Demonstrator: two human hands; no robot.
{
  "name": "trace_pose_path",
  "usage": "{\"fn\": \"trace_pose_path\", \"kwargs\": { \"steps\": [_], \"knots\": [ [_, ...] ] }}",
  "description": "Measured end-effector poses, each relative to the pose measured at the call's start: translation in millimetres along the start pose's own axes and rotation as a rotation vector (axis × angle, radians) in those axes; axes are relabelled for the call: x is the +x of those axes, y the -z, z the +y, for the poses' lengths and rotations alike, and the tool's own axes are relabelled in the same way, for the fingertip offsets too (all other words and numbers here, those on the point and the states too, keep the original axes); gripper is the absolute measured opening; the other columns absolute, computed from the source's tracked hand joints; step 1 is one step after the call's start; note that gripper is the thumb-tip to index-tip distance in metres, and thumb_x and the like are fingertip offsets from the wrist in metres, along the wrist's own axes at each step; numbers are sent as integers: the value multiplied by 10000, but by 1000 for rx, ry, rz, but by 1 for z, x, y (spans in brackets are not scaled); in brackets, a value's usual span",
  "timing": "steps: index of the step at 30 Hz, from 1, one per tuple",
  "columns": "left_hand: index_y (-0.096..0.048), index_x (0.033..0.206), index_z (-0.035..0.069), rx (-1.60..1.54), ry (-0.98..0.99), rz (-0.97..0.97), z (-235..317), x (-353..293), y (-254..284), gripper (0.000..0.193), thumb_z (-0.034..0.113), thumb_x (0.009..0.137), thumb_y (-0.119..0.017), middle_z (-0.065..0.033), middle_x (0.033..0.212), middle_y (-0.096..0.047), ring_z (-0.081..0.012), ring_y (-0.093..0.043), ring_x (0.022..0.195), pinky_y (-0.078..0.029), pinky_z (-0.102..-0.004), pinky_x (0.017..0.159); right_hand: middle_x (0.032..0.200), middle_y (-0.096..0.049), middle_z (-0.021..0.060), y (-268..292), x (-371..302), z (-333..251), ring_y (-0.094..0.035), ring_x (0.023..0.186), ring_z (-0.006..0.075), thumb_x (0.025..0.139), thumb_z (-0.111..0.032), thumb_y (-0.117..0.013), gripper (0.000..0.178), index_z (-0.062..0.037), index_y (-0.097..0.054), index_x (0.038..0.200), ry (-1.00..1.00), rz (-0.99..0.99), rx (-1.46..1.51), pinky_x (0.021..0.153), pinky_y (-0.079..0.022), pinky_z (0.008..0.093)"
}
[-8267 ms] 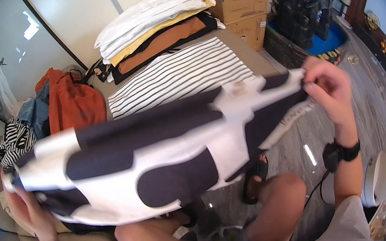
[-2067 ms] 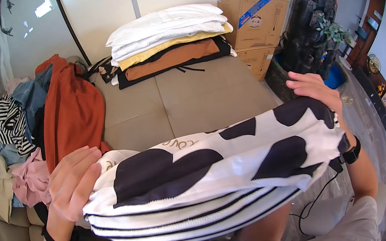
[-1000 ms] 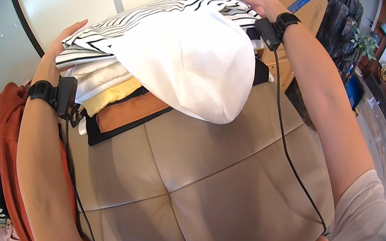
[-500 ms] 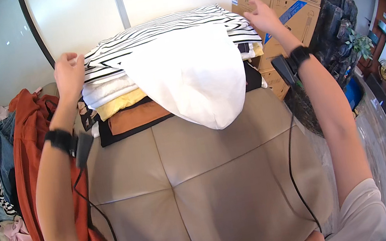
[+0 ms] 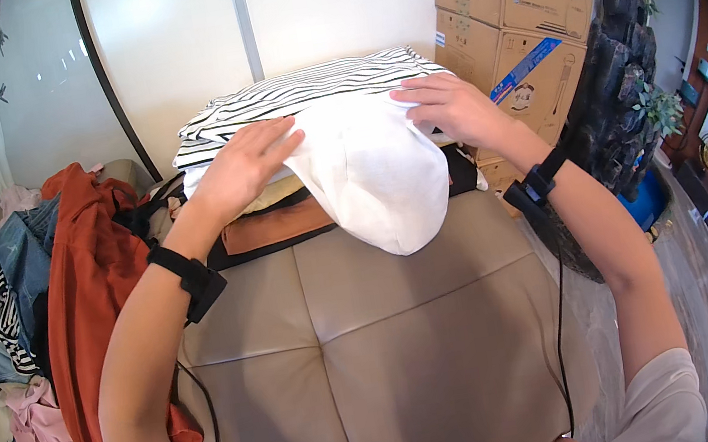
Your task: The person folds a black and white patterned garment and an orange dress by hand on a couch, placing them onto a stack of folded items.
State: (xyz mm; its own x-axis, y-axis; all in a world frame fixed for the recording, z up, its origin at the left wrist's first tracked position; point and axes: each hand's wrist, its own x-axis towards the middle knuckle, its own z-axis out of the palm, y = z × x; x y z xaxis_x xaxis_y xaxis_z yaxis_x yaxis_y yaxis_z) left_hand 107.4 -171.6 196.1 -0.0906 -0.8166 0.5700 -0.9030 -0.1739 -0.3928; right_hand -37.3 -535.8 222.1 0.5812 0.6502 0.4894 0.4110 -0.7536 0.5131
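A white hood-shaped piece of cloth (image 5: 380, 180) hangs over the front of a folded clothes stack, its rounded tip reaching the seat. Behind it, a black-and-white striped garment (image 5: 316, 89) lies across the top of the pile. My left hand (image 5: 250, 165) rests at the hood's left edge with its fingers stretched out flat. At the upper right edge of the hood, my right hand (image 5: 452, 110) lies with fingers extended and slightly apart. Lower in the stack show a yellow cloth (image 5: 270, 197) and a brown one (image 5: 282, 227); my hands and the hood cover much of the pile.
The stack sits on a tufted taupe leather seat (image 5: 446, 344). To the left lie a rust-red garment (image 5: 94, 287), blue denim (image 5: 24, 247) and pink cloth (image 5: 41, 423). Cardboard boxes (image 5: 475, 47) and a dark rock ornament (image 5: 611, 73) stand at the right. Thin cables trail from both wrists.
Both hands have moved inward from the sides of the stack onto the white hood's edges. The hood looks narrower and more gathered. The whole view has shifted slightly.
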Motion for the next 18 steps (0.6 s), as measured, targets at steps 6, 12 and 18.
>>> {"fn": "trace_pose_path", "kwargs": {
  "steps": [6, 12, 18],
  "knots": [
    [-655, 1076, -25, -1145, 1055, 111, -74, 23, 3, 272, 160, 1017, -463, -144, 959, -709, -238, -687, 816, -554, -395, 779, 1147, -722, 96, 3, 64, 36, -666, 1071, 199, 1027, -132, -514, 219, -13, -694, 1062, -828, 88, 1066, 934, -514, 365],
    [-647, 1086, -37, -854, 1450, -86, -96, 41, -47, 253, 150, 936, -567, -176, 1064, -708, -212, -710, 902, -579, -357, 808, 1184, -670, 297, -116, 72, 70, -684, 1022, 350, 885, -253, -669, 503, 166, -628, 1161, -1153, -148, 430, 846, -521, 403],
    [-653, 1074, -18, -1297, 1567, -57, -101, 25, -45, 246, 145, 954, -514, -129, 952, -733, -217, -710, 733, -584, -342, 648, 1189, -694, 182, -110, 71, 72, -672, 1001, 212, 962, -226, -616, 418, 108, -638, 1212, -1237, -269, 857, 847, -532, 343]
  ]
}}
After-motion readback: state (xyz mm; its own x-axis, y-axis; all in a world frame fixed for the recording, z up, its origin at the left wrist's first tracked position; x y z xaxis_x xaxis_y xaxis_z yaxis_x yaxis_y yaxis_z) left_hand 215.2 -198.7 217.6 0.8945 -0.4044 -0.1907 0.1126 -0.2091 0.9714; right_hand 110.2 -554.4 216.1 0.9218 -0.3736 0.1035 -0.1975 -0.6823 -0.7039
